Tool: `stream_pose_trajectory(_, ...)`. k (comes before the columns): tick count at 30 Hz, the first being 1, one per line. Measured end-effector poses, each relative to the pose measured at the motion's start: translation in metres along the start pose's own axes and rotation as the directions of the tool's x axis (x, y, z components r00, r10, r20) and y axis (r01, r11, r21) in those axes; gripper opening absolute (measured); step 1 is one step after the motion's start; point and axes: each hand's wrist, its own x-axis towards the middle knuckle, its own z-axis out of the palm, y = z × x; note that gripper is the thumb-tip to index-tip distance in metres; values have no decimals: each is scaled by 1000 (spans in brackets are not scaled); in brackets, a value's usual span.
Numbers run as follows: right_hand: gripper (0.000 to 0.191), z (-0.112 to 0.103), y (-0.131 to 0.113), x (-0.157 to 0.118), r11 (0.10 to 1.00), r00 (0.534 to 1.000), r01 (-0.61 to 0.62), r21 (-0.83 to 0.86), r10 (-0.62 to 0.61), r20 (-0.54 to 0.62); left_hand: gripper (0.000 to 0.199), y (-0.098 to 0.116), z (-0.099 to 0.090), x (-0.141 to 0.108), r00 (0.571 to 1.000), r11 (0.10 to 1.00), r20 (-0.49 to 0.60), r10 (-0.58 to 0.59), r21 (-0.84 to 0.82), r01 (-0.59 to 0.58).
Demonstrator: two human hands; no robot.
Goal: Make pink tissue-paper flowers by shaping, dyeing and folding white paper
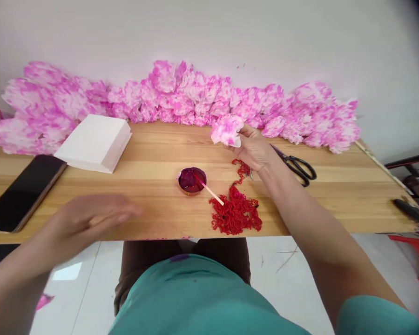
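My right hand (pixel 252 148) pinches a pink-and-white paper flower (pixel 226 130) just in front of the heaped flowers. My left hand (pixel 94 216) hovers over the front left of the table, slightly blurred, fingers stretched out with nothing in them. Between the hands stands a small bowl (pixel 183 186) of dark magenta liquid. A thin stick (pixel 212 193) leans out of it, its wet end stained pink. Below my right wrist lies a tangled pile of red yarn-like cord (pixel 235 214), and a strand runs up from it toward the hand.
Many pink-and-white paper flowers (pixel 181 93) line the wall along the wooden table (pixel 153 158). At left are a stack of white paper (pixel 94 139) and a black phone (pixel 24 193). Black-handled scissors (pixel 300 170) lie partly behind my right forearm. A black-handled tool (pixel 410 210) is at far right.
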Motion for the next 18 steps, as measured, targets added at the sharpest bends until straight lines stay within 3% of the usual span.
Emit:
stream_pose_trajectory(1,32,3,-4,0,1000,1000,2,5,-2,25,24,25,2,48,1000,1000,8,-14,-8,14)
stream_pose_trajectory(3,36,9,-11,2,1000,998,2,3,-2,70,23,79,13,136,996,989,24,84,-121,-81)
stream_pose_trajectory(4,37,12,-14,4,1000,996,-2,-4,2,85,24,102,20,171,993,976,-4,116,-188,-114)
stream_pose_trajectory(6,38,18,-17,7,1000,995,-8,-23,11,103,25,130,36,218,992,940,-78,102,-319,-121)
stream_pose_trajectory(8,39,23,-17,10,999,994,-7,-32,10,107,29,135,51,241,985,880,-113,131,-445,-169)
stream_pose_trajectory(12,40,30,-7,16,999,994,3,-39,2,110,31,126,65,255,970,777,-134,201,-581,-241)
stream_pose_trajectory(18,42,37,1,20,992,995,71,-107,-63,73,12,129,70,254,943,854,-258,209,-422,-305)
